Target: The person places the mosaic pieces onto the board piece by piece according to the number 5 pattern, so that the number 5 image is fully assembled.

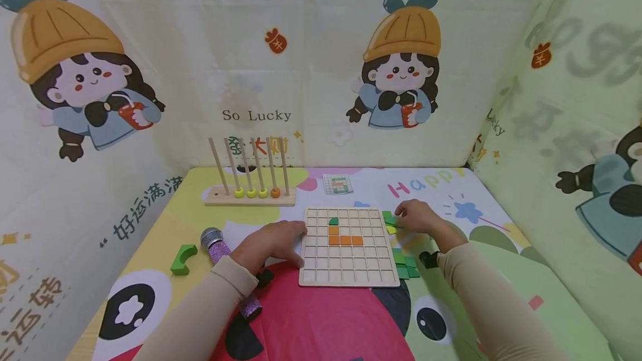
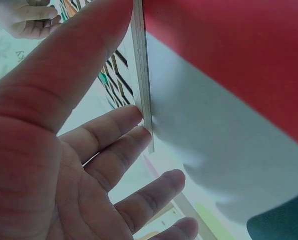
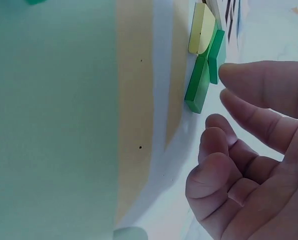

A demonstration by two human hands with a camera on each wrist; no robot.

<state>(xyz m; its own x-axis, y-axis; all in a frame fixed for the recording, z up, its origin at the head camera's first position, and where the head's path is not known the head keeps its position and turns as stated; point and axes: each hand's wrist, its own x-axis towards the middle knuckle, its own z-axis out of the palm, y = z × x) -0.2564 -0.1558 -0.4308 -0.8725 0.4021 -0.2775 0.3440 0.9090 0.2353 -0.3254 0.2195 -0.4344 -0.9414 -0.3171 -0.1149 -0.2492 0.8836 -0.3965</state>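
Observation:
A square wooden grid board (image 1: 351, 272) lies on the table, bearing one green piece (image 1: 333, 221) and several orange squares (image 1: 346, 240). Along its left edge is my left hand (image 1: 275, 241); in the left wrist view the hand (image 2: 84, 150) touches the board's edge (image 2: 142, 75) with thumb and two fingertips. My right hand (image 1: 418, 217) hovers beside the upper right edge, at green pieces (image 1: 388, 217) and a yellow one (image 1: 391, 230). The right wrist view shows this hand (image 3: 253, 145) holding nothing, thumb and forefinger close to a green piece (image 3: 217, 56), other fingers bent.
More green pieces (image 1: 405, 263) lie at the board's lower right. Behind it are a patterned card (image 1: 338, 184) and a wooden peg stand (image 1: 236, 200) with beads. A microphone (image 1: 218, 245) lies partly under the left forearm, with a green arch block (image 1: 183, 259) left of it.

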